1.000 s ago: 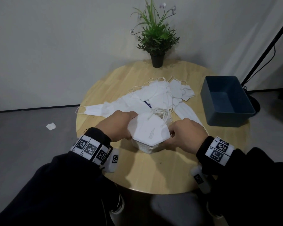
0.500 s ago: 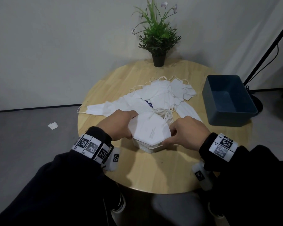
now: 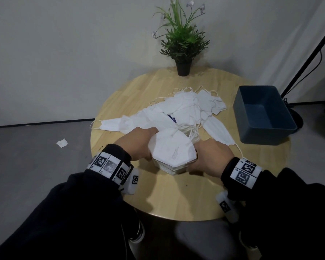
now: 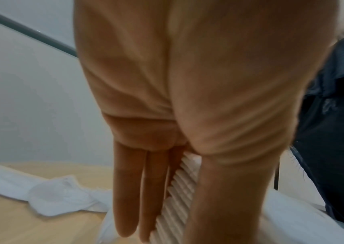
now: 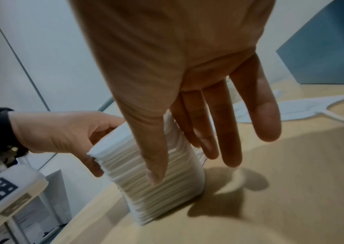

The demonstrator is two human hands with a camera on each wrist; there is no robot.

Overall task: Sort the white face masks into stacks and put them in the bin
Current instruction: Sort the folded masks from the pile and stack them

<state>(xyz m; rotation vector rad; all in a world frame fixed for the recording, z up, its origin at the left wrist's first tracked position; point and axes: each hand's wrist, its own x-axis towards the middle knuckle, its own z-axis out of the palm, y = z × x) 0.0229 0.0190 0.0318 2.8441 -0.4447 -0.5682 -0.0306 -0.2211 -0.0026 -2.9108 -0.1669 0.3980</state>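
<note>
Pressing both hands (image 3: 137,141) against the mask stack (image 3: 172,152).

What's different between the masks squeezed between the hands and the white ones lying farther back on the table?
The stack of masks is neat, edges lined up, many layers deep; the loose masks are scattered and overlapping in a flat heap. The stack is pressed between the left hand and right hand; nothing touches the loose ones. The stack sits nearer the person, the loose ones toward the plant. Both are white, have ear loops and rest on the round table.
</note>
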